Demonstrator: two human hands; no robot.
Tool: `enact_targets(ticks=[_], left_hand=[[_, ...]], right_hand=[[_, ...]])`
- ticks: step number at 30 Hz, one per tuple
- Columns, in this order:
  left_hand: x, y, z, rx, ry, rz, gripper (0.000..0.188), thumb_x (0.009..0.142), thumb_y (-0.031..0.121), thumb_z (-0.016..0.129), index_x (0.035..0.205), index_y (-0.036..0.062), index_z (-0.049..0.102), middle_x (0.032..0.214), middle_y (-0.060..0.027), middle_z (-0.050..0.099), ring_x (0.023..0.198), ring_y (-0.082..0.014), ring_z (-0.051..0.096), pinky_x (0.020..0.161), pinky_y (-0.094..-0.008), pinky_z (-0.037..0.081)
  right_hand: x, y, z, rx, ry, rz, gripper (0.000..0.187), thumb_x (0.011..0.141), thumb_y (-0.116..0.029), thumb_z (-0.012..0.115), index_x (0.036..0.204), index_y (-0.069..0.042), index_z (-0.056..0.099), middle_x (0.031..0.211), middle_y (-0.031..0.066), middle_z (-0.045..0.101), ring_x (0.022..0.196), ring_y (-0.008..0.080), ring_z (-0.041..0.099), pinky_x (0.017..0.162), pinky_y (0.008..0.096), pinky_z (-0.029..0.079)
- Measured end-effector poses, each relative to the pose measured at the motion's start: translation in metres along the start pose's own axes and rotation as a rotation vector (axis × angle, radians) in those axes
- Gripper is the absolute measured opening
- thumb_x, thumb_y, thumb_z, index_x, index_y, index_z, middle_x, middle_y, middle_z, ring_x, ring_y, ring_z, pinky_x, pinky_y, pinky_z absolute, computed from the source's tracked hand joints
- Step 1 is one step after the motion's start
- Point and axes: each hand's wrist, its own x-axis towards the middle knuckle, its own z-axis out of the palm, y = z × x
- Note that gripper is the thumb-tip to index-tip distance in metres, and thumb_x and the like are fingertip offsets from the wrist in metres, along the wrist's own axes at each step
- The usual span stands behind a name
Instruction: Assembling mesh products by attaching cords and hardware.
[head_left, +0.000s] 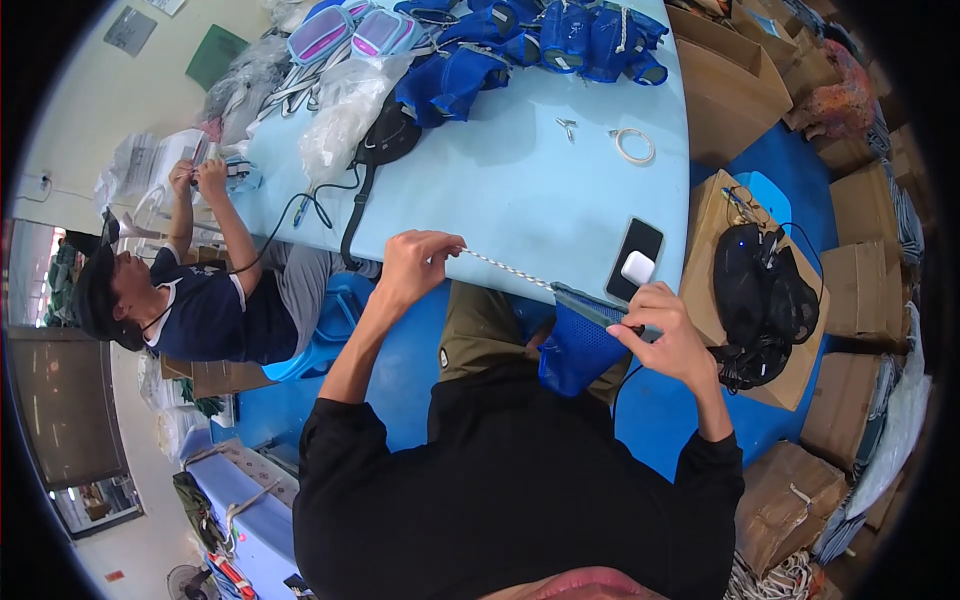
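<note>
A blue mesh drawstring bag (575, 350) hangs over my lap at the table's front edge, its dark hem uppermost. From the hem a black-and-white braided cord (508, 270) runs taut up to the left. My left hand (418, 268) is closed in a pinch on the cord's free end. My right hand (668, 338) is closed on the bag's right upper corner. A small dark piece shows between its thumb and fingers; its kind I cannot make out. Just beyond this hand lies a black phone (643, 245) with a white earbud case (637, 267) on it.
Blue mesh bags (455, 85) are heaped at the table's (500, 180) far side, beside clear plastic (345, 125). A tape roll (634, 146) lies at the right. On the left a person (215, 300) works with both hands. Cardboard boxes (865, 285) line the right side.
</note>
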Motion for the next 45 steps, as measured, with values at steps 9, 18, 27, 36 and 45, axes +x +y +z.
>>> enact_targets(ticks=[9, 18, 27, 36, 45], left_hand=[[0.001, 0.012, -0.041, 0.170, 0.127, 0.214, 0.030, 0.070, -0.010, 0.061, 0.086, 0.0109, 0.075, 0.082, -0.0004, 0.077, 0.070, -0.0161, 0.073, 0.067, -0.0299, 0.054], [0.007, 0.065, -0.045, 0.023, 0.244, 0.488, 0.036, 0.064, -0.015, 0.066, 0.096, 0.0008, 0.074, 0.090, -0.0090, 0.077, 0.072, -0.0234, 0.075, 0.064, -0.0311, 0.057], [0.011, 0.076, -0.032, -0.290, 0.217, 0.287, 0.024, 0.077, -0.006, 0.082, 0.097, 0.0053, 0.075, 0.088, -0.0062, 0.078, 0.077, -0.0215, 0.076, 0.066, -0.0305, 0.058], [0.003, 0.045, -0.046, -0.113, 0.202, 0.222, 0.027, 0.073, -0.018, 0.072, 0.092, 0.0012, 0.075, 0.089, -0.0105, 0.079, 0.083, -0.0219, 0.078, 0.074, -0.0305, 0.062], [-0.004, 0.024, -0.037, -0.115, 0.217, 0.144, 0.018, 0.077, -0.014, 0.075, 0.088, 0.0008, 0.076, 0.089, -0.0107, 0.079, 0.081, -0.0210, 0.077, 0.073, -0.0299, 0.062]], right_hand=[[-0.006, -0.025, -0.010, -0.013, 0.003, -0.130, 0.017, 0.077, -0.008, 0.087, 0.074, -0.001, 0.072, 0.073, 0.0056, 0.063, 0.075, 0.0229, 0.061, 0.079, 0.0376, 0.048], [-0.001, -0.010, 0.026, 0.241, -0.049, 0.435, 0.018, 0.090, -0.010, 0.079, 0.081, 0.001, 0.068, 0.061, 0.0049, 0.054, 0.056, 0.0127, 0.047, 0.054, 0.0309, 0.036], [0.007, 0.001, 0.082, 0.528, -0.509, 0.503, 0.030, 0.096, -0.009, 0.069, 0.125, -0.003, 0.066, 0.062, -0.0012, 0.050, 0.055, 0.0062, 0.043, 0.055, 0.0258, 0.038], [0.000, 0.014, 0.057, 0.366, -0.284, 0.432, 0.026, 0.102, -0.018, 0.062, 0.092, 0.006, 0.060, 0.064, 0.0064, 0.033, 0.062, 0.0123, 0.030, 0.054, 0.0361, 0.029], [0.003, 0.012, 0.040, 0.346, -0.431, 0.473, 0.030, 0.102, -0.018, 0.062, 0.087, 0.006, 0.054, 0.064, 0.0071, 0.029, 0.061, 0.0131, 0.027, 0.054, 0.0380, 0.025]])
